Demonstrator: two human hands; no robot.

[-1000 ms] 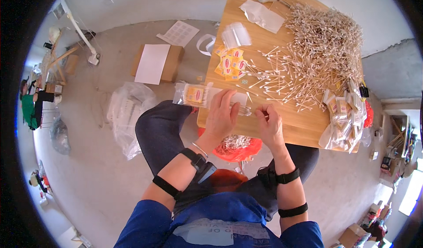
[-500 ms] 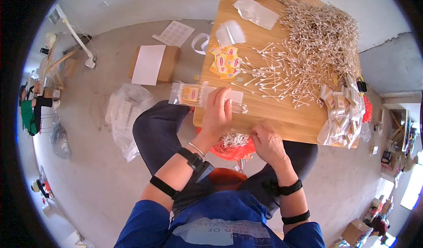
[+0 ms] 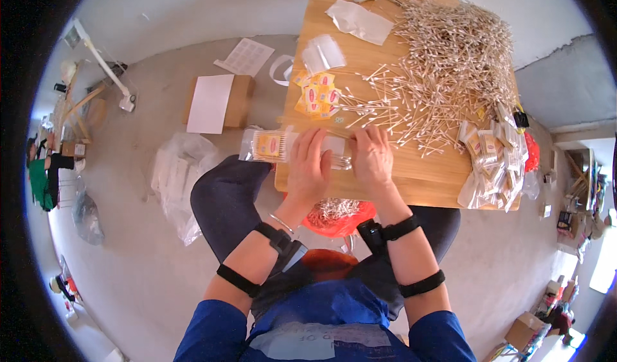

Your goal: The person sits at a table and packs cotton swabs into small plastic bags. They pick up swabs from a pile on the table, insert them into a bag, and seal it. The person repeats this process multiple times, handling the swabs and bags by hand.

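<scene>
Near the table's front left corner, my left hand (image 3: 308, 169) lies with its fingers stretched across a white card (image 3: 335, 145) and a small bunch of cotton swabs (image 3: 340, 163). A clear packet of swabs with a yellow label (image 3: 268, 145) sticks out left of this hand, past the table edge. My right hand (image 3: 373, 159) is beside the right ends of the card and bunch, fingers bent and closed; what they hold is hidden. Yellow label cards (image 3: 317, 97) and a stack of clear plastic sleeves (image 3: 323, 54) lie just beyond my hands.
A large heap of loose swabs (image 3: 456, 53) covers the wooden table's (image 3: 411, 179) far right. Filled packets (image 3: 491, 159) pile at its right edge. A red bag of swabs (image 3: 337, 217) hangs below the front edge. On the floor left are a cardboard box (image 3: 240, 102) and clear plastic bag (image 3: 183, 176).
My right hand has moved forward and left from the table's front edge to the right ends of the card and swabs. My left hand stays over them. The whole view has shifted slightly.
</scene>
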